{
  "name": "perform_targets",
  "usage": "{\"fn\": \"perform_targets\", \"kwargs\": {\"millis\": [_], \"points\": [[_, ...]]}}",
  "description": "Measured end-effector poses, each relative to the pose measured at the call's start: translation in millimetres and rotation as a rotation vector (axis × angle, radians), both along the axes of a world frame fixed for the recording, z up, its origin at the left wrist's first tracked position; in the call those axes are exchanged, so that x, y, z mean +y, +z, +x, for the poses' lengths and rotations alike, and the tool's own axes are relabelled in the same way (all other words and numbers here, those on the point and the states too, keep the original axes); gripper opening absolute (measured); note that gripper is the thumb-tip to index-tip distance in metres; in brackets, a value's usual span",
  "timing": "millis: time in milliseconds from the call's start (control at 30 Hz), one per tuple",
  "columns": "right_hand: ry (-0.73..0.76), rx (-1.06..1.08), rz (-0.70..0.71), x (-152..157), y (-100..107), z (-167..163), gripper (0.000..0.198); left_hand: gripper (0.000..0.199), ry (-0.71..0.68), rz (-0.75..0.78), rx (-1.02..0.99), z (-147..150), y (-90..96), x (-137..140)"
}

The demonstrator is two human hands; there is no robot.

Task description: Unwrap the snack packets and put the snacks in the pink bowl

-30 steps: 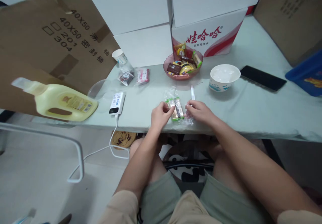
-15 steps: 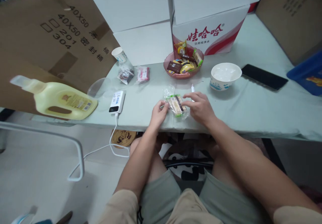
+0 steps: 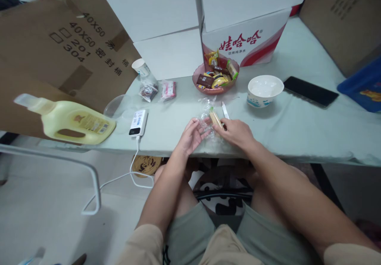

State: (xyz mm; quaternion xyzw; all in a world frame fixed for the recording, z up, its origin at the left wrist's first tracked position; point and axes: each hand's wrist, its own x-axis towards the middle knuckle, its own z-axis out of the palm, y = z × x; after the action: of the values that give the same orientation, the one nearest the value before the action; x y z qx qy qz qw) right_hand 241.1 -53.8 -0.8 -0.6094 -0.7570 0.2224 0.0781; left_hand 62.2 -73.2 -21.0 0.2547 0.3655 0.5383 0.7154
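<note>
A small stack of wrapped snack bars (image 3: 216,119), pale with green ends, is tilted up over the table. My right hand (image 3: 237,132) grips it from the right side. Close by on the left is my left hand (image 3: 194,137), palm turned up and fingers apart, with nothing clearly held. Crumpled clear plastic wrap (image 3: 205,105) lies behind and beneath the bars; whether the left fingertips touch it I cannot tell. Just past my right fingers lies a white pen-like stick (image 3: 225,110).
Behind stands a pink bowl (image 3: 197,86) of wrapped snacks. A paper bowl (image 3: 260,98) and a phone (image 3: 311,91) are to the right. On the left are a power bank (image 3: 138,122) with a cable, two small packets, a paper cup (image 3: 141,67) and a yellow jug (image 3: 80,122). Boxes line the back.
My right hand has closed on the bars, lifting and tilting them out of the flat plastic wrap. The left hand has turned palm up with its fingers spread.
</note>
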Motion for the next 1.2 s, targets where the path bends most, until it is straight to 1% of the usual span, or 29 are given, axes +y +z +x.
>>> {"fn": "perform_targets", "kwargs": {"millis": [100, 167, 233, 333, 400, 467, 533, 633, 700, 733, 800, 867, 933, 1000, 1067, 1133, 1200], "points": [[-0.026, 0.074, -0.071, 3, -1, 3, 0.051, 0.023, -0.012, -0.013, -0.013, 3, -1.6, 0], [-0.044, 0.139, -0.099, 5, -2, 6, 0.046, 0.02, -0.003, -0.023, -0.023, 3, -2.5, 1], [-0.064, 0.181, -0.117, 7, -3, 8, 0.046, 0.017, 0.005, -0.033, -0.029, 3, -2.8, 3], [-0.097, 0.154, -0.132, 8, -5, 9, 0.049, 0.014, -0.025, -0.047, -0.025, 5, -2.4, 2], [-0.11, 0.117, -0.134, 9, -7, 8, 0.044, 0.012, -0.048, -0.046, -0.046, 7, -1.6, 1], [-0.12, 0.146, -0.123, 9, -11, 9, 0.038, 0.011, -0.024, -0.044, -0.083, 7, -0.4, 0], [-0.143, 0.308, -0.125, 10, -16, 10, 0.037, 0.01, 0.057, -0.047, -0.115, 4, 1.0, 2], [-0.224, 0.754, -0.219, 13, -24, 13, 0.044, 0.006, 0.238, -0.093, -0.139, -7, 3.2, 9], [-0.306, 1.003, -0.26, 16, -28, 15, 0.042, 0.004, 0.371, -0.137, -0.154, -16, 4.3, 14], [-0.349, 1.09, -0.243, 18, -30, 15, 0.039, 0.005, 0.431, -0.155, -0.163, -20, 4.8, 16], [-0.434, 1.217, -0.148, 23, -33, 17, 0.036, 0.009, 0.521, -0.178, -0.181, -26, 5.5, 19], [-0.497, 1.308, -0.018, 28, -35, 20, 0.037, 0.01, 0.552, -0.192, -0.194, -29, 5.8, 20], [-0.516, 1.322, 0.133, 31, -37, 23, 0.038, 0.01, 0.544, -0.195, -0.205, -30, 5.7, 20], [-0.459, 1.242, 0.283, 33, -35, 28, 0.038, 0.009, 0.524, -0.191, -0.209, -31, 5.4, 20], [-0.354, 1.093, 0.386, 36, -27, 33, 0.039, 0.008, 0.511, -0.189, -0.212, -30, 5.4, 20], [-0.236, 0.889, 0.469, 44, -11, 36, 0.038, 0.008, 0.502, -0.187, -0.213, -30, 5.8, 21], [-0.134, 0.608, 0.567, 57, 14, 37, 0.038, 0.008, 0.488, -0.184, -0.21, -30, 6.6, 21]]}}
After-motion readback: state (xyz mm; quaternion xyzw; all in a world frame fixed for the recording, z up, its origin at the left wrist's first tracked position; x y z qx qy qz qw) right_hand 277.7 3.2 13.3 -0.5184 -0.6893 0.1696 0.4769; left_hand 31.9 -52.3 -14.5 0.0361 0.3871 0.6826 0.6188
